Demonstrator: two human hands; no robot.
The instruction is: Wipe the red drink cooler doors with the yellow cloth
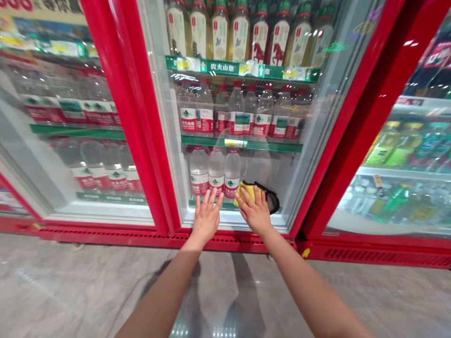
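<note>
Yellow cloth (250,189), under spread right fingers (257,195)

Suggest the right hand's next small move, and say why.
I'd probably slide the right hand and its yellow cloth a little left along the glass: the cloth lies under its spread fingers at the pane's lower right, while the left hand, farther left, holds no cloth.

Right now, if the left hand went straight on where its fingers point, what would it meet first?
Probably the glass door, which the left hand may be touching; the water bottles stand behind it.
</note>
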